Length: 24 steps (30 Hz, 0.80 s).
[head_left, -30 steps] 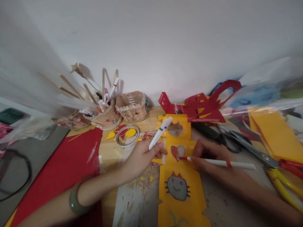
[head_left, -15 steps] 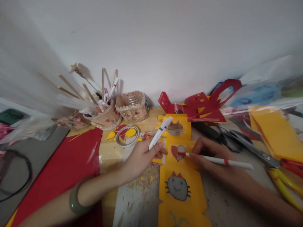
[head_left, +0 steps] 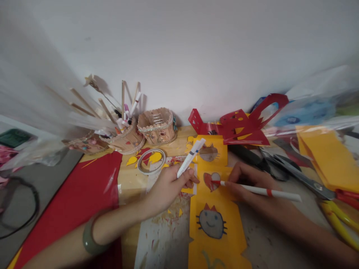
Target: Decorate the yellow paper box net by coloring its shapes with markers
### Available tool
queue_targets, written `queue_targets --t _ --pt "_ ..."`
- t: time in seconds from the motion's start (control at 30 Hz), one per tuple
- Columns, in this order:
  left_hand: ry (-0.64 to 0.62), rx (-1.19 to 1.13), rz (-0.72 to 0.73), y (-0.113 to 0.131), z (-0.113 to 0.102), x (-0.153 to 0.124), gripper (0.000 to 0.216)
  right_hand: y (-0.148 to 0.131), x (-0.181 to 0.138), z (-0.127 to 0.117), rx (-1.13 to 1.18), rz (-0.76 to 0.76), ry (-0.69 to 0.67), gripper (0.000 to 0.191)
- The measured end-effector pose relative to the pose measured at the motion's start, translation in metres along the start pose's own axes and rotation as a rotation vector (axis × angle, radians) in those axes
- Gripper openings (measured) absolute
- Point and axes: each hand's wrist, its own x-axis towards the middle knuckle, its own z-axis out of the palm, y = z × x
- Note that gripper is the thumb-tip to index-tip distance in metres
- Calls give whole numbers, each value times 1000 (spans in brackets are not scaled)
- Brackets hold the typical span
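My right hand (head_left: 248,183) is closed round a red-tipped white marker (head_left: 276,193), its tip on a heart (head_left: 211,181) whose left part is red and upper right part grey. The heart sits in a yellow paper strip (head_left: 234,220) with a cat face (head_left: 211,223) below it and another grey cat shape (head_left: 209,152) above. My left hand (head_left: 175,183) is closed on white markers (head_left: 190,157) with a dark band, which point up and to the right. Its fingertips rest at the strip's left edge. A green bangle (head_left: 92,233) circles my left wrist.
Wooden baskets (head_left: 157,132) stand by the wall, one full of pens and sticks. A tape roll (head_left: 152,161) lies before them. Red paper (head_left: 75,201) covers the left; a red cut-paper piece (head_left: 244,125) stands behind the strip. Scissors (head_left: 314,185) and folded yellow paper (head_left: 325,157) are at right.
The whole view has shifted very slightly. Both hands keep their hold, and the red marker's tip stays on the heart with hardly any visible movement.
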Motion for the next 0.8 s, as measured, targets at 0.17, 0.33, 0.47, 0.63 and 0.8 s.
queue_targets --t 0.17,0.33,0.47,0.63,0.8 --pt "2 -7 -10 0 0 0 37 -3 0 -1 -4 4 -21 27" --pt "0 -2 -3 0 0 0 36 -1 0 0 -18 -2 -43 26" --pt "3 3 -6 1 0 0 36 1 0 0 -7 -6 -35 26" --pt "-1 -7 -12 2 -1 -1 36 1 1 0 8 -23 -40 26" --pt "-2 -21 -15 1 1 -1 35 -1 0 -1 29 -23 -57 27"
